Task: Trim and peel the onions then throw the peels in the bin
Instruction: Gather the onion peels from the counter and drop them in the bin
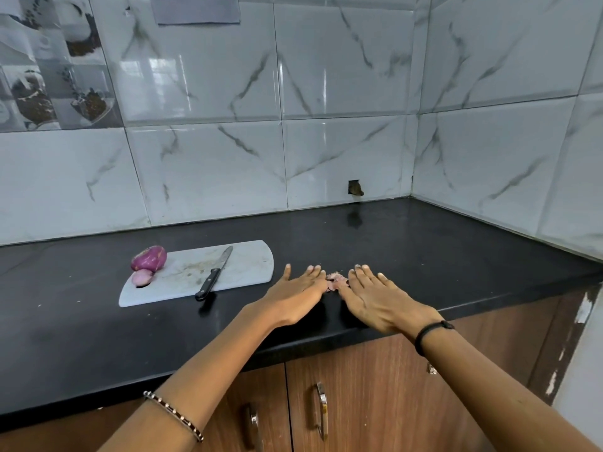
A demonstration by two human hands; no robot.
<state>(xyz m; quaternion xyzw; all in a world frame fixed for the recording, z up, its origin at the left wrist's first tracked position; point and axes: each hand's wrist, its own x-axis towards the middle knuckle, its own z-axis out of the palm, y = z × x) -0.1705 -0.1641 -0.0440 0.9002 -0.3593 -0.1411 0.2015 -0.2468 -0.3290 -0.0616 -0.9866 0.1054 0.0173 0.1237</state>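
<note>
Two hands out over the black countertop (pixel 424 256), head view. Left hand (pixel 295 290) and right hand (pixel 380 296) both lie flat, palms down, fingers straight and together, gripping nothing. They angle toward each other with a small heap of pinkish onion peels (pixel 336 280) between the fingertips. Both sets of fingers touch or nearly touch the heap; exact contact is hard to tell.

A white cutting board (pixel 241 265) lies on the counter, left of the hands. At its far left end sits a large purple onion (pixel 149 258), peeled and glossy, with a small paler onion (pixel 142 278) touching its near side. A knife (pixel 215 270) with a black handle lies diagonally on the board, blade pointing toward the wall and handle end just over the near edge. Crumbs and stains mark the middle of the board.

Left forearm wears a beaded bracelet (pixel 173 414); right wrist wears a black band (pixel 430 332).

A sheet of paper (pixel 197 8) hangs on the marble-patterned wall tiles at the top of the frame; its print is cut off and too blurred to read. No marking on the knife can be made out. Wood-grain cabinet doors with metal handles (pixel 321 411) sit below the counter.
</note>
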